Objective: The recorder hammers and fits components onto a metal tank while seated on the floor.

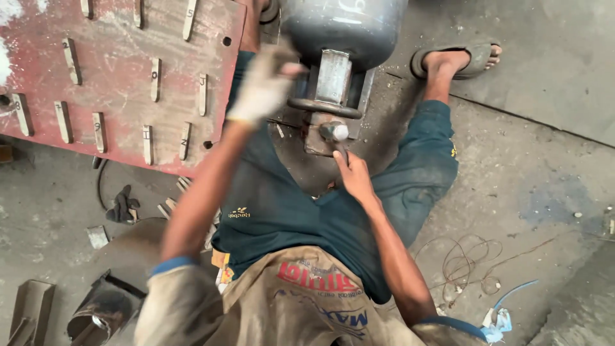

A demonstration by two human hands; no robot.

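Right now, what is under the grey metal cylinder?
Under the grey metal cylinder a steel bracket with a ring and a round knob shows. The floor beneath is covered.
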